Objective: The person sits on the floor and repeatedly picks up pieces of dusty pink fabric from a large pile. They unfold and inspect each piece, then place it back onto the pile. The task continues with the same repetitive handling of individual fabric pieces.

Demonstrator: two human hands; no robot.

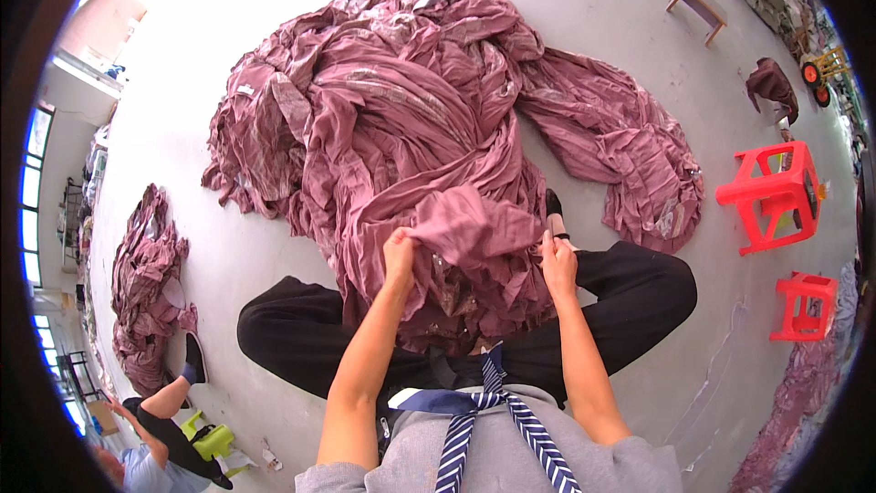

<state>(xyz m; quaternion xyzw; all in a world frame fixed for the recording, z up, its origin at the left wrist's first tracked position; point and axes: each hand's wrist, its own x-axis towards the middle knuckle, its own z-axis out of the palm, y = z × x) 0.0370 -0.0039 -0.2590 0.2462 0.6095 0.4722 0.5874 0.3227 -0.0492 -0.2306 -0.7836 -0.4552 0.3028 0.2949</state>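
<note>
A big heap of mauve-pink cloth [401, 119] covers the grey floor in front of me and runs down over my lap. My left hand [399, 251] pinches a raised fold of this cloth from above. My right hand [557, 260] grips the fold's other end, so a stretch of fabric [470, 224] hangs between the two hands. I sit with my knees spread, in black trousers [639, 288]. A blue and white striped strap [484, 402] hangs at my chest.
A second pile of the same cloth [146, 283] lies at the left, with another person [155, 443] seated beside it at the lower left. Two red plastic stools [776, 192] [803, 306] stand on the right. A wooden stool [698, 5] stands far right.
</note>
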